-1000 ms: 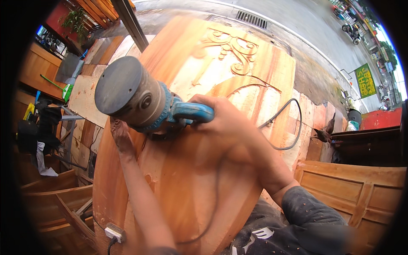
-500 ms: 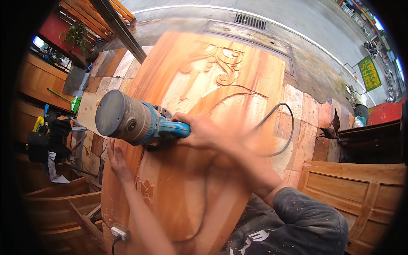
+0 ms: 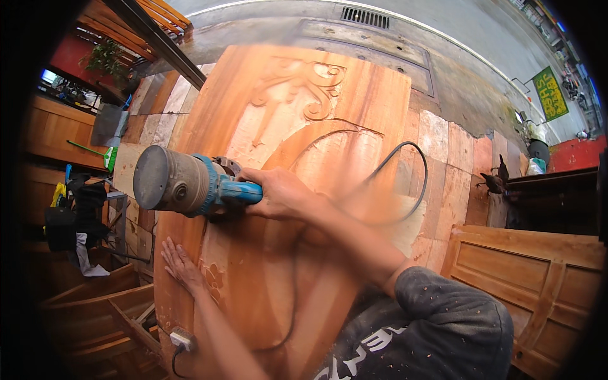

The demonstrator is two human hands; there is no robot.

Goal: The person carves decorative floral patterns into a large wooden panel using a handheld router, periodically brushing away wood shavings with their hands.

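The right hand point(image 3: 277, 193) has its fingers curled closed around the one blue, curved handle point(image 3: 244, 192) of one grey-and-blue, round-bodied power tool point(image 3: 187, 182), which is over the left side of one broad, orange-brown carved wooden panel point(image 3: 256, 259); whether its underside touches the wood I cannot tell. The left hand point(image 3: 182, 266) lies flat near the panel's left edge, its fingers stretched out, slightly parted, holding nothing. One dark, looped cable point(image 3: 424, 171) curves at the right, and one white, rectangular electrical block point(image 3: 182, 340) sits at the lower left
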